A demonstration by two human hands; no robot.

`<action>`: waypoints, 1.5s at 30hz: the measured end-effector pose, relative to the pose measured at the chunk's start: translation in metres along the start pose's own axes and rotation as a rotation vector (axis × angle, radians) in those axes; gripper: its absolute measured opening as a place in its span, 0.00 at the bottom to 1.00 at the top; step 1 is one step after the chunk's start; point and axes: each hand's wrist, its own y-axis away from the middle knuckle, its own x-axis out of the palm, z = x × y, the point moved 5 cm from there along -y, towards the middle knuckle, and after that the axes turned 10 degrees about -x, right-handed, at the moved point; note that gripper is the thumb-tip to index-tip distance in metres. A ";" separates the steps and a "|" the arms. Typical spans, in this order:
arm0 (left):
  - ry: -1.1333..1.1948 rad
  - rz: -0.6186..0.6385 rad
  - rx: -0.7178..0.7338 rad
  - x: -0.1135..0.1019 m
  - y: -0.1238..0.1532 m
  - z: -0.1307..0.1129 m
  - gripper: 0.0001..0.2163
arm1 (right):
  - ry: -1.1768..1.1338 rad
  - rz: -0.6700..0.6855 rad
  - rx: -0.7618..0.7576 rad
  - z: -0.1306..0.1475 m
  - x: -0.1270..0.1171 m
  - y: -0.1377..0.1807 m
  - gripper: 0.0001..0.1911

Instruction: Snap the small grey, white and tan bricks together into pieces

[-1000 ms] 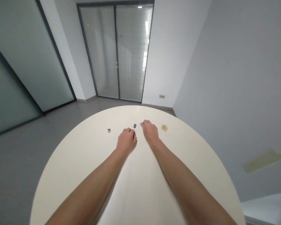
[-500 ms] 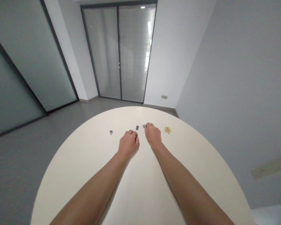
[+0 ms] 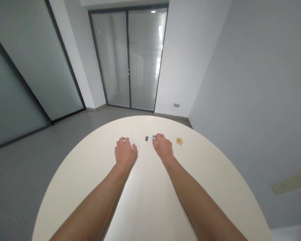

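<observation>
On the white round table point(image 3: 150, 187), my left hand point(image 3: 125, 152) is open, palm down, with fingers spread and thumb apart. The spot under its fingers, where small dark grey pieces lay earlier, is now hidden by the hand. My right hand point(image 3: 163, 145) is at a few small light grey pieces point(image 3: 154, 137). Its thumb and index finger are apart, with the pieces at their tips. Between the hands lies a small cluster of dark blue-grey pieces point(image 3: 146, 138). Several yellow flat pieces point(image 3: 179, 141) lie right of my right hand. The small pieces' kind cannot be made out.
The table's curved far edge point(image 3: 142, 116) lies just beyond the pieces. Behind it are a glass double door point(image 3: 129, 60) with blinds and white walls. Frosted panels point(image 3: 37, 60) stand on the left, above a grey floor point(image 3: 72, 134).
My left hand has moved left from beside the middle cluster, and its fingers have spread over where the leftmost pieces lay. My right hand has opened slightly, showing more light grey pieces.
</observation>
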 end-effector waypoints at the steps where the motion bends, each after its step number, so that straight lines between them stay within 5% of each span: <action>1: -0.007 0.005 0.004 0.000 0.000 0.000 0.19 | 0.001 0.008 -0.003 0.001 -0.001 0.001 0.13; 12: 0.010 0.035 0.050 0.003 0.000 0.002 0.16 | 0.122 0.042 -0.232 0.012 -0.011 0.018 0.15; 17: 0.218 0.107 0.186 0.014 -0.002 0.001 0.17 | 0.099 0.061 -0.291 0.015 -0.015 0.032 0.15; 28: 0.565 0.219 0.257 0.023 0.002 -0.009 0.17 | -0.284 -0.012 -0.316 0.006 -0.025 0.049 0.14; 37: 0.842 0.448 0.345 0.017 0.014 -0.028 0.20 | -0.489 -0.026 -0.330 0.010 -0.025 0.051 0.14; 45: 0.876 0.425 0.435 0.011 0.022 -0.043 0.18 | -0.635 -0.057 -0.271 0.000 -0.018 0.042 0.06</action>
